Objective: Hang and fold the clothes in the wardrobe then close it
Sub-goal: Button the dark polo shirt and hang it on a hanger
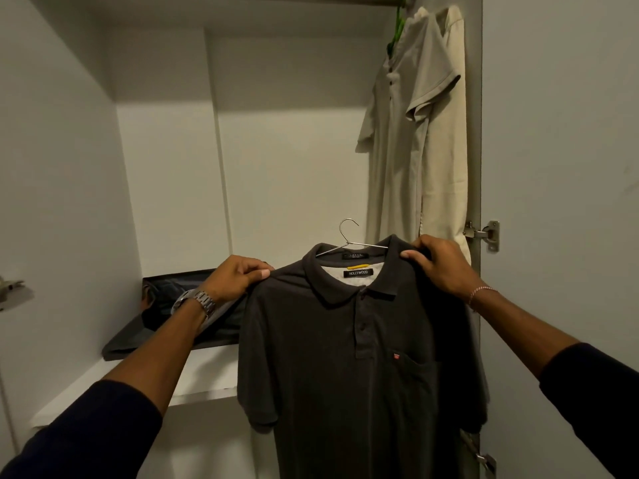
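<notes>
— What's the person holding up there?

— A dark polo shirt (332,357), out in front of the open wardrobe (166,160). The left hand (238,276) pinches one shoulder seam, fingers curled round the cloth; the right hand (437,262) grips the other shoulder beside the collar the same way.

— Is it on a hanger?

— Yes, a thin wire hanger (349,236); its hook pokes up behind the collar, free of any rail. A second, lighter garment shows inside the neck, with a label reading HOLLYWOOD.

— Anything hung already?

— Beige shirts (418,133) hang on a green hanger (397,29) at the top right, against the wardrobe's side. Dark folded clothes (166,316) lie on the shelf (207,371) behind the left wrist, which wears a metal watch (195,300).
</notes>
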